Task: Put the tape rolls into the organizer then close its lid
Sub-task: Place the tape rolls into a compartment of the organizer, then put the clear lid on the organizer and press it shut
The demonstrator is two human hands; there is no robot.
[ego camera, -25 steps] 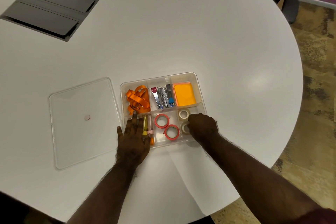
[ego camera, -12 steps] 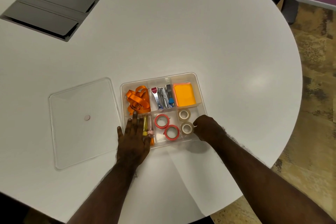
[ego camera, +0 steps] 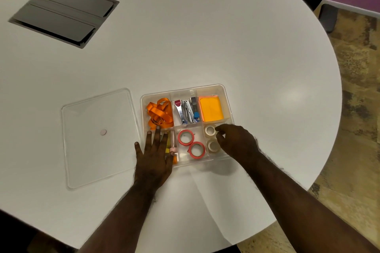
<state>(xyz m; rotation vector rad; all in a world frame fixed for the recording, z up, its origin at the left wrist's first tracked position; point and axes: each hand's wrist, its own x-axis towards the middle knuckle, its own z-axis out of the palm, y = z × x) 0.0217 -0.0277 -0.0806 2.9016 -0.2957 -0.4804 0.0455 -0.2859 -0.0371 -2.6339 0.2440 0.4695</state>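
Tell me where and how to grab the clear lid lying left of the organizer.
Judging by its pose, take the lid by its right long edge, nearest the organizer. It lies flat on the table, so hook fingertips under the raised rim, thumb on top. The left hand is closest.

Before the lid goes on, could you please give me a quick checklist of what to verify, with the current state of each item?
1. All tape rolls inside the organizer: ok; two red tape rolls and two beige tape rolls sit in the near compartments.
2. Nothing sticking above the rim: cannot tell.
3. Lid within reach: ok, flat on the table, left of the organizer.
4. Left hand clear of the organizer: not ok, it rests across the near left corner.
5. Right hand clear: not ok, it hovers over the beige rolls.
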